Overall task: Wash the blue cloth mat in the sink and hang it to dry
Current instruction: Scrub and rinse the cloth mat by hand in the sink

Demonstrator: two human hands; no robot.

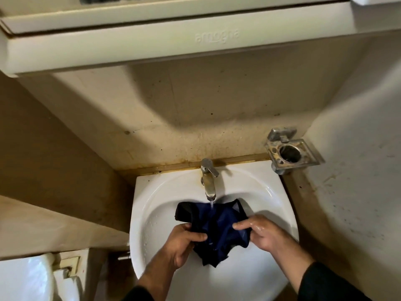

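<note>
The dark blue cloth mat (219,229) hangs bunched and wet over the bowl of the white sink (152,203). Water runs from the metal tap (208,179) onto the cloth's middle. My left hand (184,242) grips the cloth's left side with curled fingers. My right hand (258,232), wet and shiny, pinches the cloth's right side between thumb and fingers. Both hands hold the cloth a little above the basin floor.
A grimy metal tumbler holder (290,152) sticks out of the right wall beside the sink. A cream cabinet (173,38) overhangs the sink at head height. A white toilet cistern (26,279) stands at the lower left. Stained walls close in on both sides.
</note>
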